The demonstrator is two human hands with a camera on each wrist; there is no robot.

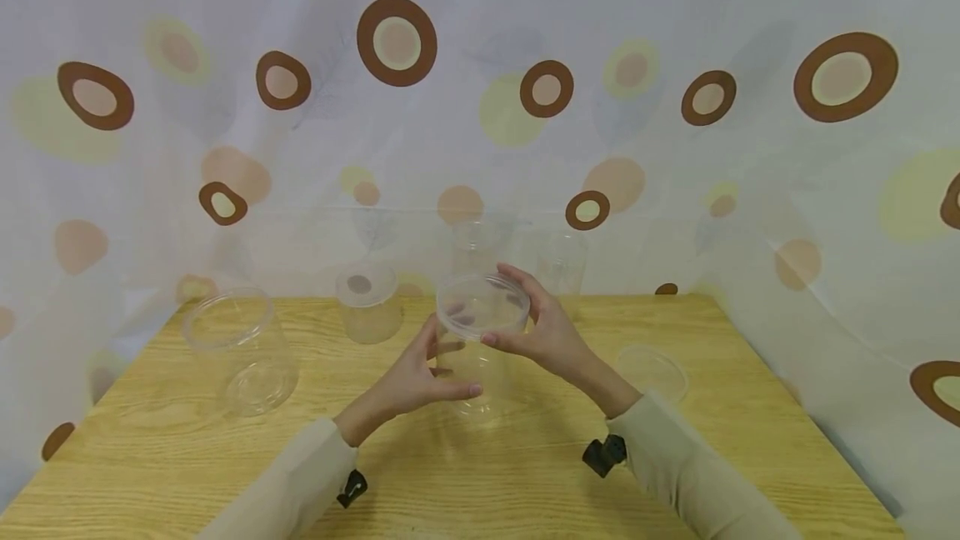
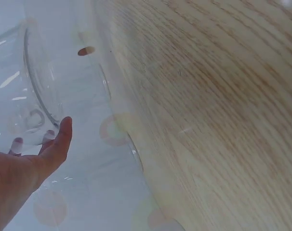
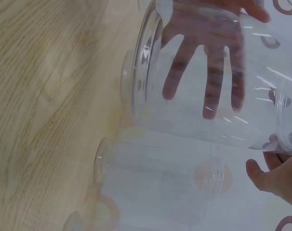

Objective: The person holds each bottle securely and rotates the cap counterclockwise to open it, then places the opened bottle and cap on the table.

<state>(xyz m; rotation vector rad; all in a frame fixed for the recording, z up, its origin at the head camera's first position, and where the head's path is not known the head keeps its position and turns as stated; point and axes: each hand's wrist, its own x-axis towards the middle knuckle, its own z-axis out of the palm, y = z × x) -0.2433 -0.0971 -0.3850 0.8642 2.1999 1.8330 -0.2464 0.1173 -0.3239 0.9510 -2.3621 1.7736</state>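
Note:
A clear plastic jar is upright in front of me, its base close over the wooden table. My left hand grips its side, thumb in front; the right wrist view shows that hand's fingers spread along the far wall. Over the top, my right hand holds the rim of a round clear lid, thumb at the near edge and fingers at the far one. The left wrist view catches part of the jar beside the left hand.
On the wooden table, a wide uncovered jar stands at left, with a short lidded jar behind it. Two clear containers, one tall jar among them, stand at the back. A loose lid lies right. A patterned curtain hangs behind.

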